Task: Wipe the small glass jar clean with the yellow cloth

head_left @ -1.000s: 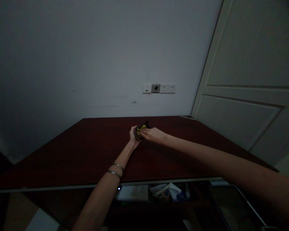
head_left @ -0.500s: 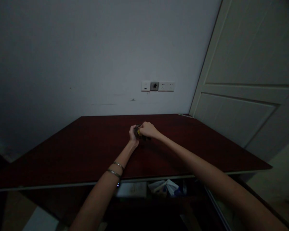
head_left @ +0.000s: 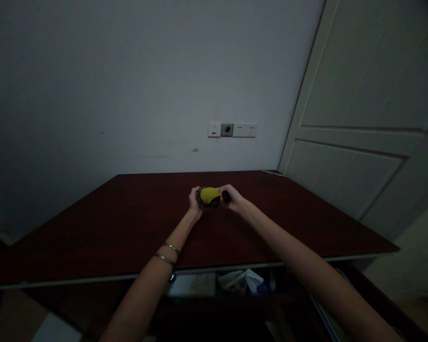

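Note:
Above the middle of the dark red tabletop, my two hands hold a small yellow-and-black object (head_left: 209,195) between them. It has a smooth yellow upper face, a dark shiny left end and a black underside; its exact kind is too dim to make out. My left hand (head_left: 193,198) is closed around the dark left end, and two bracelets circle that forearm. Closed at the narrower right end is my right hand (head_left: 233,197), where a round black part (head_left: 226,195) shows by the fingers. Whether that part joins the yellow body cannot be told.
The dark red table (head_left: 146,228) reaches back to a pale wall with a row of sockets (head_left: 231,130). A panelled white door (head_left: 353,137) stands at the right. Below the front edge, an open compartment holds a white box (head_left: 192,285) and crumpled packaging (head_left: 248,281).
My right hand has moved right, off the top of the object to its right end. The yellow face, mostly covered before, now shows. My left hand keeps its grip, shifted slightly left.

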Motion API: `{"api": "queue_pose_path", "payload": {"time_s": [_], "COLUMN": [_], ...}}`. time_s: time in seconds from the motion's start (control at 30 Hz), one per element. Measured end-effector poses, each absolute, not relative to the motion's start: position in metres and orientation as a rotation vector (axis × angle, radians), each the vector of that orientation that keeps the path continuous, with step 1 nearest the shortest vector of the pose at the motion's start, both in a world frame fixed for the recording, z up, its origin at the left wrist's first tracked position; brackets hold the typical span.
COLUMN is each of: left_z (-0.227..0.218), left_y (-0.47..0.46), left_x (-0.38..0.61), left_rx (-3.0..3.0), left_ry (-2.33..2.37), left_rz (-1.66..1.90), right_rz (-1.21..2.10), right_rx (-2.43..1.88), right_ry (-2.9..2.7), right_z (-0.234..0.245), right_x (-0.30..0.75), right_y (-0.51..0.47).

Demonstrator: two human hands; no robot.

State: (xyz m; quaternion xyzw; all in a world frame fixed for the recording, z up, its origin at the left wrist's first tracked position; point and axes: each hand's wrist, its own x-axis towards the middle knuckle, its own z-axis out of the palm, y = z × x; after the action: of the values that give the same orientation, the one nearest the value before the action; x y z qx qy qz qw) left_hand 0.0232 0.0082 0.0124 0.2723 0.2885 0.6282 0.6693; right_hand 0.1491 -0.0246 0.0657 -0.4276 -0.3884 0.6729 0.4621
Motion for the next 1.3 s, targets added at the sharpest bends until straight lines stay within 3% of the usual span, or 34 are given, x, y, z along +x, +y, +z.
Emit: {"api": "queue_pose_path", "payload": {"time_s": [0.17, 0.4, 0.57, 0.87, 1.07, 1.3], "left_z": [0.009, 0.012, 0.010, 0.003, 0.001, 0.001], "left_y": [0.013, 0.011, 0.014, 0.013, 0.011, 0.006], "left_x": [0.015, 0.005, 0.003, 0.003, 0.002, 0.010], "left_rx": [0.763, 0.739, 0.689, 0.633, 0.700, 0.772], "left_ry": [0.689, 0.615, 0.574, 0.563, 0.484, 0.617], "left_rz": [1.108, 0.902, 0.768, 0.656, 0.463, 0.504], "right_rz": [1.494, 0.534, 0.020, -0.223, -0.462, -0.523], "right_rx": [-0.809, -0.962, -0.721, -0.404, -0.357, -0.222], "right_ry": [-0.964, -1.999, -2.558, -3.031, -3.096, -3.098], "right_z": [0.083, 0.083, 0.083, 0.097, 0.093, 0.094], "right_x": [0.173, 0.187, 0.185, 0.175, 0.176, 0.188], "right_y": [-0.025, -0.016, -0.025, -0.033, -0.028, -0.027]}}
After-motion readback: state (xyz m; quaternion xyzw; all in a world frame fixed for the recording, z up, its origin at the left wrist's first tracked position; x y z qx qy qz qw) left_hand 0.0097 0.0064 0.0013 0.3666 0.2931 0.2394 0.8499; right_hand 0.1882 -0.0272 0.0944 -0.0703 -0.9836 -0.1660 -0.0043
